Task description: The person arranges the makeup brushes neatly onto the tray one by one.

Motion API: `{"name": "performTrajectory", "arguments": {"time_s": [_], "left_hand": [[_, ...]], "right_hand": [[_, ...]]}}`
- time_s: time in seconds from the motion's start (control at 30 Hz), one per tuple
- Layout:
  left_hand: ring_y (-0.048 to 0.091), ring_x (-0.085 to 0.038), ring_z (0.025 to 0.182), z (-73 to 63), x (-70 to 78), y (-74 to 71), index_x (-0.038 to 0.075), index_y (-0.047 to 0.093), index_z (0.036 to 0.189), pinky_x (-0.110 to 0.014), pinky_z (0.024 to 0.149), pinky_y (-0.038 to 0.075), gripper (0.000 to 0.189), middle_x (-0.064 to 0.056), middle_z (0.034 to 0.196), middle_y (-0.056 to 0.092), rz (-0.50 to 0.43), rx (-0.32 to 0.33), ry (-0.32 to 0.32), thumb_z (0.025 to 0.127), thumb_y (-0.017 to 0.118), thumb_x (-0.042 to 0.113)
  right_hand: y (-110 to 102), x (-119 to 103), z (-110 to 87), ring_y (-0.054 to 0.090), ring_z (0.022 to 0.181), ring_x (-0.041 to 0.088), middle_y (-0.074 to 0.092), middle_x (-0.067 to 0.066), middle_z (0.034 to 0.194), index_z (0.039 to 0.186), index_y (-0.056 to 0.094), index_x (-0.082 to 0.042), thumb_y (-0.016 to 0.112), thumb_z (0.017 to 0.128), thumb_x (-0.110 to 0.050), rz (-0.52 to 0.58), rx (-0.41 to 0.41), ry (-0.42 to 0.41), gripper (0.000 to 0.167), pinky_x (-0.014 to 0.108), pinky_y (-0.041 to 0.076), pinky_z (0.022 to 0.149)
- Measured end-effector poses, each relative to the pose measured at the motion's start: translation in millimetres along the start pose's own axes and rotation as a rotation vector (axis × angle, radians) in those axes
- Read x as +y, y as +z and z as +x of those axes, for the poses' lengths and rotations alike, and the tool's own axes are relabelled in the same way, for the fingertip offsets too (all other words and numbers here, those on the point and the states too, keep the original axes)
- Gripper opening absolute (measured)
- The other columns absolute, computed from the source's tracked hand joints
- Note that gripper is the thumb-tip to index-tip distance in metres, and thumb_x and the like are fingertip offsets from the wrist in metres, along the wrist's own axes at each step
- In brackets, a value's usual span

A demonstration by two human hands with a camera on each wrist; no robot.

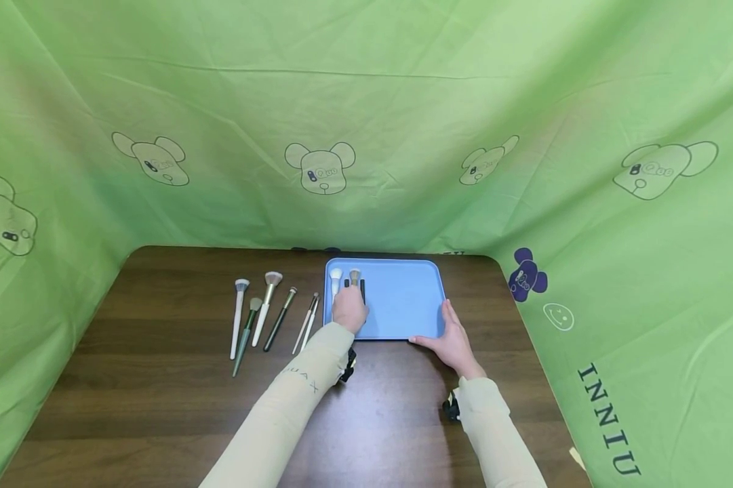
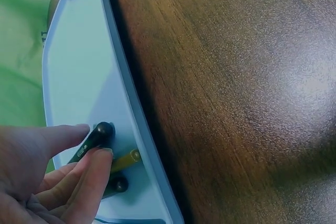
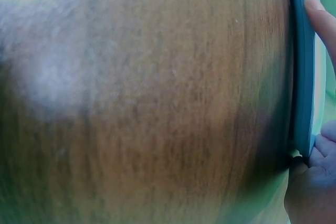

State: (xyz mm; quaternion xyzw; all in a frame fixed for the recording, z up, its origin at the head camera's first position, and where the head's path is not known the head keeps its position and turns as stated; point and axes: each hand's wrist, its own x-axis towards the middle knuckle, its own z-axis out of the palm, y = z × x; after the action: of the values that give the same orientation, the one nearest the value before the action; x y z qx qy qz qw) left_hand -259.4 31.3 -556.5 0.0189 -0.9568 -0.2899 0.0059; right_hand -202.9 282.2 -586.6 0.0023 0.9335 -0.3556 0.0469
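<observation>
My left hand (image 1: 350, 310) reaches over the left end of a blue tray (image 1: 403, 301). In the left wrist view its fingers and thumb pinch a dark-handled makeup brush (image 2: 90, 144), low over the tray floor. Beside that handle lie a gold handle end (image 2: 127, 159) and another dark one (image 2: 118, 184). A white makeup brush (image 1: 335, 274) and a brush with a tan head (image 1: 354, 275) show past the hand, which hides most of the handles. My right hand (image 1: 453, 341) holds the tray's near right corner, thumb on the front rim, fingers along the right side.
Left of the tray, several makeup brushes lie on the brown wooden table (image 1: 159, 352), among them a white-handled one (image 1: 238, 318), a green one (image 1: 246, 337) and two thin ones (image 1: 308, 324). A green printed cloth (image 1: 366, 102) hangs behind and beside the table.
</observation>
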Motion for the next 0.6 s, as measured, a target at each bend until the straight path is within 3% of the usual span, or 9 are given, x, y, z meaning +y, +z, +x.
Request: {"name": "performTrajectory", "arguments": {"time_s": [0.27,0.47,0.6], "left_hand": [[0.06,-0.023,0.052,-0.9,-0.4,-3.7,0.005,0.061,0.067,-0.038,0.052,0.054,0.025,-0.009,0.063,0.06,-0.05,-0.023,-0.003,0.088,0.075,0.007],[0.054,-0.017,0.044,1.7,0.8,-10.7,0.009,0.055,0.059,-0.032,0.045,0.049,0.037,-0.003,0.052,0.053,-0.08,0.015,0.009,0.09,0.076,0.012],[0.055,-0.018,0.046,5.4,0.3,-16.4,0.005,0.063,0.068,-0.032,0.047,0.049,0.028,-0.006,0.058,0.06,-0.109,0.04,0.046,0.092,0.075,0.014]], "right_hand": [[0.8,0.9,0.4,0.012,0.152,0.034,0.008,0.021,0.167,0.159,0.01,0.006,0.09,0.072,-0.052,-0.003,0.009,-0.003,0.131,0.049,0.02,0.119],[0.3,1.0,0.1,0.012,0.153,0.033,0.007,0.02,0.168,0.159,0.01,0.005,0.09,0.072,-0.053,-0.004,0.009,-0.005,0.132,0.048,0.02,0.119],[-0.5,-0.1,0.3,0.011,0.153,0.034,0.007,0.021,0.168,0.159,0.009,0.005,0.09,0.072,-0.053,-0.007,0.006,0.001,0.132,0.048,0.019,0.119]]}}
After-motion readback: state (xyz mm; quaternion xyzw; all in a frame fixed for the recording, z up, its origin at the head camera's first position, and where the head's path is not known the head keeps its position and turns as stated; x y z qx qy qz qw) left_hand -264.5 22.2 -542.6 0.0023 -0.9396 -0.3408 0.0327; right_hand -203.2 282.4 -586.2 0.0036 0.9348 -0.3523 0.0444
